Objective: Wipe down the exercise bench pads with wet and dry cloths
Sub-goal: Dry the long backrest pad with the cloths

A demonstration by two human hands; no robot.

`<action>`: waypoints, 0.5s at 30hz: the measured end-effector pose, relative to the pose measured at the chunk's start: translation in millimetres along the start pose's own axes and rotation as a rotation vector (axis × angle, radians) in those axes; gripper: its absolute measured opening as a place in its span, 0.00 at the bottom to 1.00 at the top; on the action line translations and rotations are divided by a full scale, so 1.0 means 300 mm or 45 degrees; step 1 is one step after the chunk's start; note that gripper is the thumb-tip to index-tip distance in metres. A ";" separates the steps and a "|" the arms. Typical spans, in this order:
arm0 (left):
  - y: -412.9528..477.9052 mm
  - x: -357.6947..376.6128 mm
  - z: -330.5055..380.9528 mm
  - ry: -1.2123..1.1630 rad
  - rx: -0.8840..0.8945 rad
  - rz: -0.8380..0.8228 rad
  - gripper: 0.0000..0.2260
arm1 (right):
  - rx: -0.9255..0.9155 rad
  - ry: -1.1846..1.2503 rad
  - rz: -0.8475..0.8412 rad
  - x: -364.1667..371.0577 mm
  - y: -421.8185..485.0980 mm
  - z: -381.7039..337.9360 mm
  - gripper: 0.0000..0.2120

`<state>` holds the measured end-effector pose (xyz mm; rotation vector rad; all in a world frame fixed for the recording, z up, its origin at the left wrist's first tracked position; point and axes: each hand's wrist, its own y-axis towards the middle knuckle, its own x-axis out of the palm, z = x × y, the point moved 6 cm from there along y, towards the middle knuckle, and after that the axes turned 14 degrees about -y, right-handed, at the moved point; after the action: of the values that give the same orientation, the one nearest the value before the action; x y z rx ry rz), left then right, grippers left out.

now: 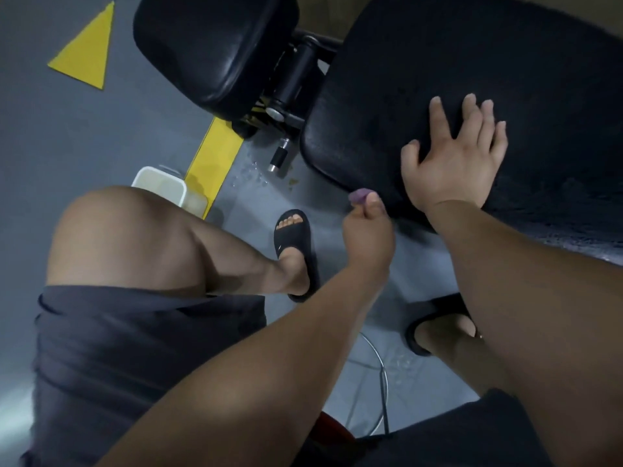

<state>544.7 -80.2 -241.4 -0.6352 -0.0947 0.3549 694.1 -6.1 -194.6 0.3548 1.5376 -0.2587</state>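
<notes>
A large black bench pad (472, 79) fills the upper right; its surface looks damp. A smaller black pad (215, 45) stands at the upper middle, joined by a black metal hinge (290, 89). My right hand (455, 156) lies flat on the large pad near its front edge, fingers spread and straight. My left hand (367, 237) is curled just below that pad's edge and grips a small purple cloth (358, 196), of which only a tip shows above the fingers.
A white plastic tub (161, 187) sits on the grey floor by my left knee. Yellow floor markings (215, 153) and water drops (249, 173) lie beneath the hinge. A chrome stool ring (381, 369) and my feet in black slides (296, 244) are below me.
</notes>
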 end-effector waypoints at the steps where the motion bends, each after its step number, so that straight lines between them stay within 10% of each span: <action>1: 0.001 0.008 -0.011 -0.035 -0.046 -0.047 0.18 | -0.001 0.001 0.004 0.000 0.000 0.000 0.32; 8: 0.000 0.020 0.019 -0.079 -0.308 -0.264 0.19 | 0.007 0.015 0.007 -0.014 -0.005 -0.001 0.32; 15: 0.080 -0.151 0.254 0.134 0.185 0.038 0.22 | -0.013 0.035 -0.047 -0.034 -0.018 0.007 0.32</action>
<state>480.4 -35.3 -193.5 -0.5106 0.0406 0.3530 693.7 -12.4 -184.7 0.3234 1.5735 -0.2760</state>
